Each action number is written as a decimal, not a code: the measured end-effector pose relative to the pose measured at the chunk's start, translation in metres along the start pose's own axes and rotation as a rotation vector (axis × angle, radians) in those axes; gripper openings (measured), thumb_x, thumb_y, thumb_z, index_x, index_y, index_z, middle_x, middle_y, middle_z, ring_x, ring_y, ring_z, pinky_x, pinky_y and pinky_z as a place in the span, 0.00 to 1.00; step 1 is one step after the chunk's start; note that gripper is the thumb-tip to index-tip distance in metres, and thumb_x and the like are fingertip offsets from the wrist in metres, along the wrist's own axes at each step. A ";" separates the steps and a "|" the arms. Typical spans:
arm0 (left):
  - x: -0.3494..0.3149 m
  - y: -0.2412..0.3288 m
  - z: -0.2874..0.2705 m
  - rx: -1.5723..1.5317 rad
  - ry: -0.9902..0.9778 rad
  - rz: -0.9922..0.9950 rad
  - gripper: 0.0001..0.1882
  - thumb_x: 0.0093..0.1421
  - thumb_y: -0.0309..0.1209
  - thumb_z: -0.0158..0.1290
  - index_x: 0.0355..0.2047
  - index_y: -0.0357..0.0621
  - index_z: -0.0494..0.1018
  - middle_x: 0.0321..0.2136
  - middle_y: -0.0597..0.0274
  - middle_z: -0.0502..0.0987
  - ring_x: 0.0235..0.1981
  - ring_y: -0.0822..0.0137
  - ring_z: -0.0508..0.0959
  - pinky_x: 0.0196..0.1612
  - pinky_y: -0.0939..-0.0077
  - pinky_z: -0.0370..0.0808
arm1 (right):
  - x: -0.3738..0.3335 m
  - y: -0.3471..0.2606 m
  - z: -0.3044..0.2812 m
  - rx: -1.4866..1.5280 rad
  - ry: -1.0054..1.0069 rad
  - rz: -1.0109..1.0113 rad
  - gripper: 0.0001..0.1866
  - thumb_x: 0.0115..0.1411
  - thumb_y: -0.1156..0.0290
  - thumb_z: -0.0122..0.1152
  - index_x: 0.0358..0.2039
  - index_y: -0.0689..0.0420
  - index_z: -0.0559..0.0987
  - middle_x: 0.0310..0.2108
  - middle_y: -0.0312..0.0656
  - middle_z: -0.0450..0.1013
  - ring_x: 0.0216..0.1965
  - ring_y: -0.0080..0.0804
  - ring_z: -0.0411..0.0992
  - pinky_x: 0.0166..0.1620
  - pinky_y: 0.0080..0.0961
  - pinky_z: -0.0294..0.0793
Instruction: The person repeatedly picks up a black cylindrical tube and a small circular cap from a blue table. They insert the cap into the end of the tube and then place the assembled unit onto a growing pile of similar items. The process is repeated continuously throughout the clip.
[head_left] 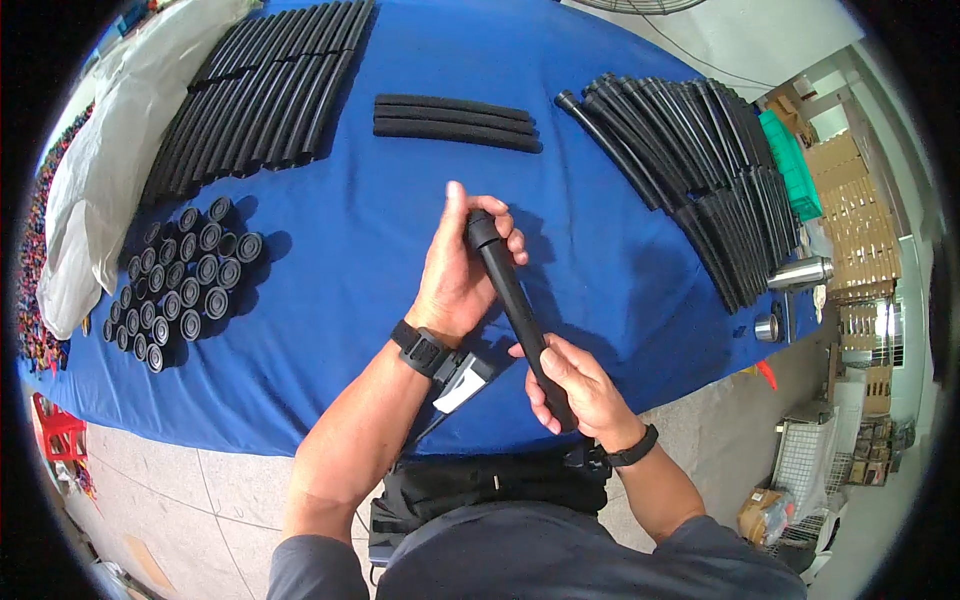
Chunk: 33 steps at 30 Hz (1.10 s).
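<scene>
Head view: one black tube (517,310) is held aslant over the blue-clothed counter (350,250). Its lower end is grasped by the right hand (578,385), seemingly for steadiness; its thicker upper end is backed by the curled left hand (455,280); whether that grip is clenched cannot be told. Round black pieces (190,292) are clustered left, further tubes (260,125) ranked at both sides, presumably for reach.

"What's this floor (235,490) like?"
"Pale, with thin dark joints, and a blue-draped desk (450,50) above it."
"And over on the right?"
"Stacked cardboard (855,215) near a pale wall (912,285), a white wire basket (803,458) lower down."
"Past the desk?"
"A round wire grille (640,5), just its rim showing."
</scene>
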<state>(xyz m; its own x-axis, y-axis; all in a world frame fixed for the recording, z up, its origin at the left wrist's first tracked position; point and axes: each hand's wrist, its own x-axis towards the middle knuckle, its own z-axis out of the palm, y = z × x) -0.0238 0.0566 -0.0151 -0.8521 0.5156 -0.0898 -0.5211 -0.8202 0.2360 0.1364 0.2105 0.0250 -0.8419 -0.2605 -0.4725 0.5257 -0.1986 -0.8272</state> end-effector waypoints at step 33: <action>-0.002 0.002 0.005 0.178 0.242 0.156 0.31 0.73 0.60 0.41 0.38 0.42 0.73 0.27 0.61 0.72 0.27 0.63 0.75 0.34 0.66 0.77 | 0.005 -0.013 0.020 -1.107 0.404 -0.391 0.14 0.72 0.63 0.57 0.47 0.61 0.72 0.28 0.55 0.76 0.30 0.57 0.78 0.33 0.45 0.74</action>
<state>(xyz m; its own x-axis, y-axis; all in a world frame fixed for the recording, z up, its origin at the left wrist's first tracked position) -0.0227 0.0550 -0.0097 -0.9190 0.2955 -0.2611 -0.3847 -0.8174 0.4288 0.1280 0.1926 0.0391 -0.9993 -0.0148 -0.0341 0.0110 0.7580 -0.6521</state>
